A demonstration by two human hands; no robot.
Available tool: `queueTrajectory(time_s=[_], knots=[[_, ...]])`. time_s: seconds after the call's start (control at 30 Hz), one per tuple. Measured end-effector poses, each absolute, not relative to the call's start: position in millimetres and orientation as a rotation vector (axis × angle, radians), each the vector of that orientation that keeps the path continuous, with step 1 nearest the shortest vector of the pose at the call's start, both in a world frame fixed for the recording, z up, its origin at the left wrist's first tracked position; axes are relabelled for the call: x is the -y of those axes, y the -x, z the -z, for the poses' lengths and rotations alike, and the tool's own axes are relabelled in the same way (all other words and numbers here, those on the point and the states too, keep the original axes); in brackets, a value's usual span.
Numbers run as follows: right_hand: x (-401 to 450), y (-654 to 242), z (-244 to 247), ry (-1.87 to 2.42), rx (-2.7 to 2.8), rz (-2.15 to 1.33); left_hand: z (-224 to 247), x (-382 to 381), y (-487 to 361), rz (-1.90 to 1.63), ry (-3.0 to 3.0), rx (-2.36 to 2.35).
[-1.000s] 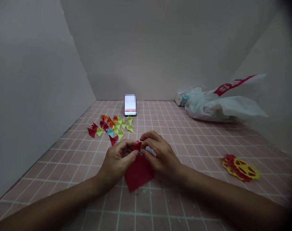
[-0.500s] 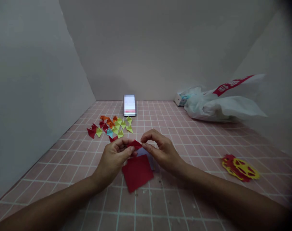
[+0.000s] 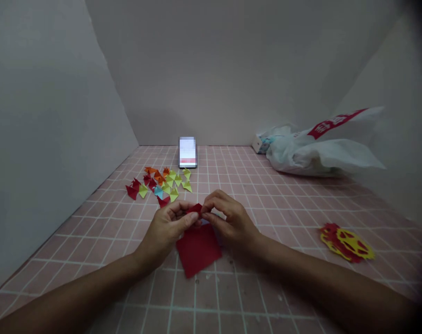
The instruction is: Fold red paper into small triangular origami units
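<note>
A small folded red paper (image 3: 196,208) is held up between my two hands. My left hand (image 3: 169,227) pinches it between thumb and fingers from the left. The thumb and index finger of my right hand (image 3: 231,220) close on its right end. Below them, flat red square paper (image 3: 199,253) lies on the table, its upper edge partly covered by my hands. Beyond my left hand rests a group of small folded paper birds in red, orange, yellow-green and blue, among them a yellow-green bird (image 3: 174,194).
A lit phone (image 3: 187,152) stands upright at the back of the pink tiled tabletop (image 3: 242,297). At the back right lies a white plastic bag (image 3: 308,155) beside a box (image 3: 261,143). Red and yellow cut-out shapes (image 3: 348,242) lie at the right.
My right hand has moved slightly left and its fingers have closed onto the right end of the folded red paper. The paper's tip now points more upward.
</note>
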State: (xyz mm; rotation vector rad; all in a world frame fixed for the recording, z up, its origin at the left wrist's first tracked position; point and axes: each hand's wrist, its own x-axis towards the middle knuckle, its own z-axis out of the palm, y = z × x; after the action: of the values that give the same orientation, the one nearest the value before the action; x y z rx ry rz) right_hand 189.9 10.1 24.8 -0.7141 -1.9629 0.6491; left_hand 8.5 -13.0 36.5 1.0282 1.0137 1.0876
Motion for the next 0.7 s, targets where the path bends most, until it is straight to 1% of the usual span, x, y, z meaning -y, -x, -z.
queueTrajectory(time_s=[0.7], knots=[[1.4,-186.2,-25.9,0.791,2.139,-0.510,-38.7,14.6,-11.1,-1.051,-1.146,-1.085]])
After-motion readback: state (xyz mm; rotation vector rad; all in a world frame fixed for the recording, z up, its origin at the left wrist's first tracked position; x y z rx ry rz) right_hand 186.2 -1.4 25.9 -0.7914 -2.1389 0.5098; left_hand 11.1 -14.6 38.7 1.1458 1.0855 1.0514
